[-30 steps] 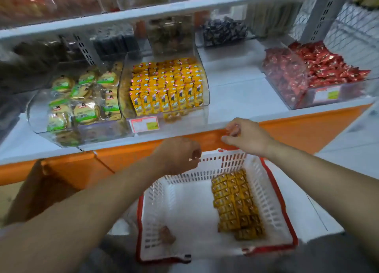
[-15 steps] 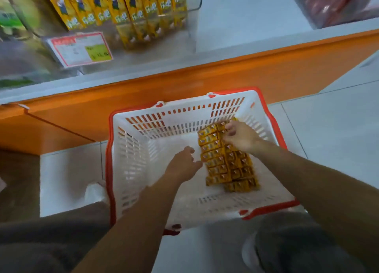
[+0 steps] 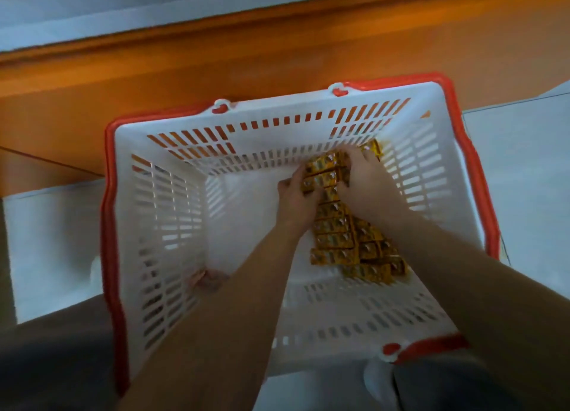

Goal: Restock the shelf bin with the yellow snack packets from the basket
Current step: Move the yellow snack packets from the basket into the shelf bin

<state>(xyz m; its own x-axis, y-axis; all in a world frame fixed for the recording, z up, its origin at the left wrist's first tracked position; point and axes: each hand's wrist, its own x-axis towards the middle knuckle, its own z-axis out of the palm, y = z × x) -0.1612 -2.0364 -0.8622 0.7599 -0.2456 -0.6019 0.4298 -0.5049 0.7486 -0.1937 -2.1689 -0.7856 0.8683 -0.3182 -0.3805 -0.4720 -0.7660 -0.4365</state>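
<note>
One red-rimmed basket [image 3: 110, 225] is shown mid-frame. Two rows of yellow snack packets [image 3: 336, 241], too blurred to count, are laid inside at right; their upper end is gripped by the left hand [image 3: 296, 196] and right hand [image 3: 365, 179].

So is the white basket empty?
Not empty: rows of yellow snack packets lie in the white plastic basket, left hand and right hand gripping some.

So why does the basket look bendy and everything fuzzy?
Head view: the wide lens bows the basket rim. Head view too: dim light and soft focus smear the print on the packets and the edges of the left hand and right hand.
</note>
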